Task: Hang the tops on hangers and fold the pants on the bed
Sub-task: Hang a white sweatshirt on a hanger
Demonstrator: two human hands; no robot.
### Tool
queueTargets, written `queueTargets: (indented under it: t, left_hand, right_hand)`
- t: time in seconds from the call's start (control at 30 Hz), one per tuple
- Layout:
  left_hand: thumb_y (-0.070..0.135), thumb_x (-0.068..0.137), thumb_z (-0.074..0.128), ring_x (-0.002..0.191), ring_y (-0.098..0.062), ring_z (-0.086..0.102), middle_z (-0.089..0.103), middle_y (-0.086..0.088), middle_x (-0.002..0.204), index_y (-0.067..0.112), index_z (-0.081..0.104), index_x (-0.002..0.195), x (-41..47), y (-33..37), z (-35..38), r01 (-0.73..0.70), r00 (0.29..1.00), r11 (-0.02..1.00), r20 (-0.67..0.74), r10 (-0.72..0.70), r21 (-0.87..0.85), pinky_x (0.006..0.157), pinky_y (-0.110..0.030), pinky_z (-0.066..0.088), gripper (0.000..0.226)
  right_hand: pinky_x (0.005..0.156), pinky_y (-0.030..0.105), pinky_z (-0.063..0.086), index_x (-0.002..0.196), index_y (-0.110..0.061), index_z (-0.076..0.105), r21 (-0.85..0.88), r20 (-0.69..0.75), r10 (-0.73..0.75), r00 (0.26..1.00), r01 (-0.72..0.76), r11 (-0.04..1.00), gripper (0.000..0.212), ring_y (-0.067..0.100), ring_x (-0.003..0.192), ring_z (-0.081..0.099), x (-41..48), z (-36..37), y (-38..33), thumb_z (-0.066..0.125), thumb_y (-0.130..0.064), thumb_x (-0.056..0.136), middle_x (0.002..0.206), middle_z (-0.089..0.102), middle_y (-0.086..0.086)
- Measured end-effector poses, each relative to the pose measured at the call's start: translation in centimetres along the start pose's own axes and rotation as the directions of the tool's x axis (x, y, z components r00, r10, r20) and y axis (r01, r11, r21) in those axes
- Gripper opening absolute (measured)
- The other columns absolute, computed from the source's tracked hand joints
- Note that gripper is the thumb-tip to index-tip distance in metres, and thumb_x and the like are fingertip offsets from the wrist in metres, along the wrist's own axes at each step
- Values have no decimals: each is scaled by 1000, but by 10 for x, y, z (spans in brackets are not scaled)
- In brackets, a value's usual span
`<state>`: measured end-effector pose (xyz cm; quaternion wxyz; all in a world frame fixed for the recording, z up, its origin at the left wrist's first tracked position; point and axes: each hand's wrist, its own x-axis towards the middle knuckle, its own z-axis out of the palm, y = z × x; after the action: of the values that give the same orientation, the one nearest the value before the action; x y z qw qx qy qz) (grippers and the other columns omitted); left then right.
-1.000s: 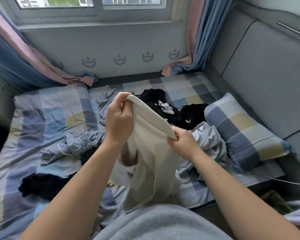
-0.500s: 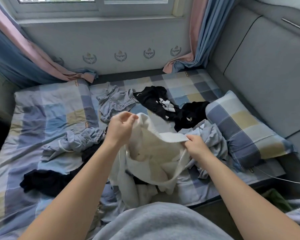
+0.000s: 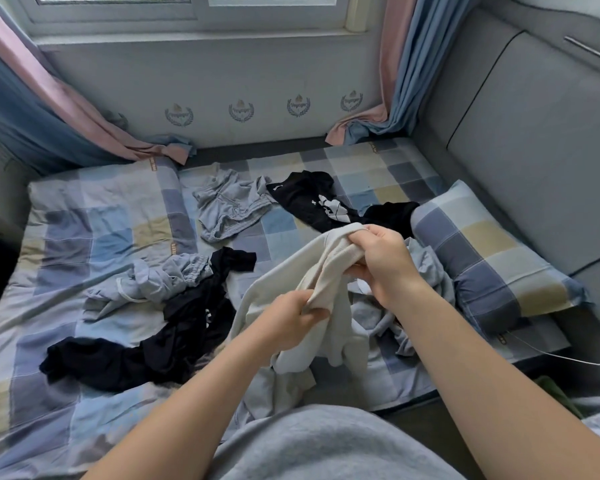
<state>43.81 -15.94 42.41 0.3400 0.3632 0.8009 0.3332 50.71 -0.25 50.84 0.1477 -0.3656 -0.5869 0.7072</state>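
The checked bed (image 3: 83,237) is being used as a sorting surface, with the pillow (image 3: 482,258) lying at its right end. Just left of the pillow, a cream garment (image 3: 326,268) is being held above the bed, bunched, its long axis slanting from high beside the pillow down toward the person, loose cloth hanging onto the bed. Beyond it, left of the pillow, a black top (image 3: 309,199) and grey shorts (image 3: 229,206) are lying crumpled. The garment's ribbed edge is being gripped by the right hand (image 3: 381,258), nearer the pillow, and clenched in the left hand (image 3: 288,320), lower and farther from it.
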Motion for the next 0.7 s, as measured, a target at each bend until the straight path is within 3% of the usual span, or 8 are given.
queueTargets:
  t: [0.1, 0.17, 0.27, 0.37, 0.5, 0.6, 0.7]
  left_hand:
    - [29, 100, 58, 53, 0, 43, 51, 21, 56, 31, 51, 72, 1, -2, -7, -19, 994, 996, -109, 10, -91, 56, -27, 33, 28]
    - [24, 101, 58, 56, -6, 42, 49, 16, 61, 18, 60, 82, 1, 0, -18, -42, 983, 968, -184, -4, -247, 59, -28, 34, 20]
    - [19, 100, 62, 71, -20, 47, 54, -10, 77, -1, 65, 97, 0, 8, -33, -85, 951, 865, -299, -77, -494, 67, -37, 37, 20]
    - [21, 98, 64, 78, -25, 48, 54, -14, 83, -11, 60, 98, -2, 19, -46, -149, 917, 778, -379, -122, -611, 71, -41, 38, 31]
    - [22, 98, 64, 83, -25, 51, 58, -13, 87, 5, 68, 95, -7, 39, -61, -207, 925, 722, -373, -76, -661, 76, -44, 40, 18]
    - [17, 99, 63, 83, -16, 63, 69, -4, 84, 15, 71, 93, -14, 59, -68, -249, 936, 728, -352, 11, -639, 77, -34, 51, 11]
    - [15, 98, 63, 81, -12, 66, 71, 2, 81, 16, 73, 91, -19, 75, -72, -283, 931, 742, -359, 60, -608, 75, -29, 54, 13]
  right_hand:
    - [77, 36, 61, 109, -3, 65, 49, 4, -12, 1000, 12, 999, 16, 21, 91, 69, -1, -2, 1, 51, -5, 101, 100, 71, 12]
    - [86, 39, 59, 121, -9, 60, 25, 10, -16, 1000, 15, 1000, 21, 18, 99, 70, 1, -6, 6, 53, -6, 101, 113, 72, 7]
    - [89, 43, 57, 114, -16, 61, -54, 28, 2, 1000, 0, 999, 16, 21, 101, 70, 0, -12, 16, 56, -8, 100, 110, 74, 3]
    - [87, 40, 55, 108, -16, 62, -167, 135, 14, 991, 9, 986, 11, 23, 99, 71, -1, -13, 28, 60, -11, 98, 104, 76, 1]
    - [93, 27, 53, 120, -30, 59, -316, 340, 1, 941, 113, 942, 33, 8, 113, 64, -5, -9, 45, 73, -20, 92, 121, 69, -8]
    - [91, 14, 47, 121, -49, 56, -413, 408, -10, 913, 194, 890, 46, -11, 117, 55, -7, 0, 51, 77, -32, 83, 120, 66, -23]
    - [93, 42, 54, 106, -32, 67, -447, 314, -57, 948, 200, 872, 21, 14, 106, 66, -1, 8, 63, 69, -29, 85, 103, 73, -8]
